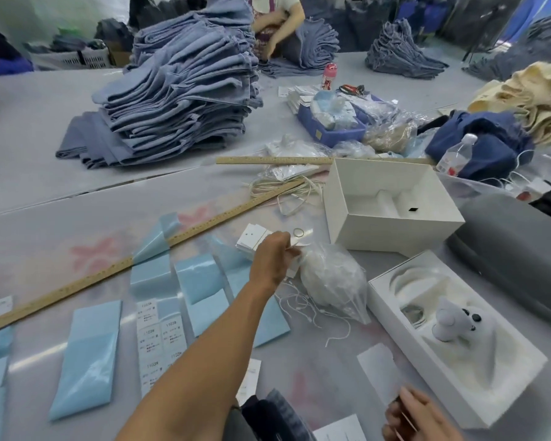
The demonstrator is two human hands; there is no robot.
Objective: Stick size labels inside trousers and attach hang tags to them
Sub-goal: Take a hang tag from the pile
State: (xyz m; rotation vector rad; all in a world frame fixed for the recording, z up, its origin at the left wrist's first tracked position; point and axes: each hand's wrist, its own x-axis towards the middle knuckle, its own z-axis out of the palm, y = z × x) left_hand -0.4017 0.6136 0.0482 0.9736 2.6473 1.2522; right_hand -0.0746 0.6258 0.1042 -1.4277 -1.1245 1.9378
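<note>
My left hand (275, 253) reaches out over the table. It pinches something small and white at the mouth of a clear bag of white strings (331, 276); string or tag, I cannot tell. A stack of white hang tags (252, 238) lies just behind that hand. Sheets of size labels (159, 329) lie among light blue backing strips (89, 354). Dark trousers (277, 415) lie at the bottom edge. My right hand (417, 418) is at the bottom right, fingers curled round a thin pale strand, with a white card (379, 370) at its fingertips.
A long wooden ruler (172, 240) crosses the table diagonally. Two open white boxes (395, 230) (395, 316) and a grey case (516, 268) stand at the right. A tall stack of blue jeans (185, 84) is at the back, where another person works. Loose strings (306, 310) trail beside the bag.
</note>
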